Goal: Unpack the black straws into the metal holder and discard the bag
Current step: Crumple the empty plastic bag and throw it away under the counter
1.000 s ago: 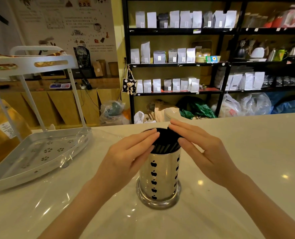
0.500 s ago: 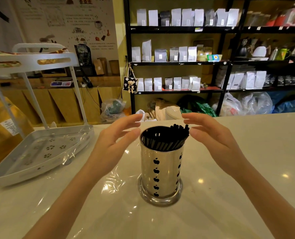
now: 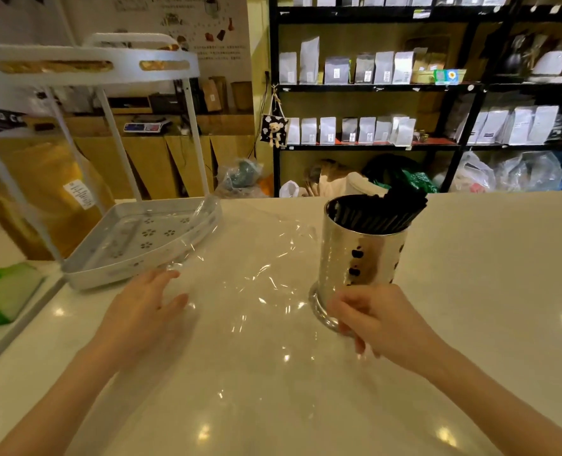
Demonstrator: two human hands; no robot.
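Note:
The shiny metal holder point(image 3: 361, 258) with apple-shaped cutouts stands upright on the white counter, right of centre. Black straws point(image 3: 378, 215) fill it and lean to the right over its rim. The clear plastic bag point(image 3: 256, 284) lies flat and crinkled on the counter, stretching from the holder's base leftward to the white rack. My left hand point(image 3: 141, 311) rests open on the bag's left part, fingers spread. My right hand point(image 3: 381, 320) is just in front of the holder's base, its fingers curled down and pinching the bag's right edge.
A white two-tier rack point(image 3: 108, 278) stands at the counter's left, its lower tray partly under the bag. A green and white item point(image 3: 0, 294) lies at the far left. The counter point(image 3: 486, 291) runs on to the right. Black shelves with pouches stand behind.
Both hands have dropped from beside the holder's rim to the counter. The left one now lies on the bag, the right one grips the bag at the holder's base. The view shifted left.

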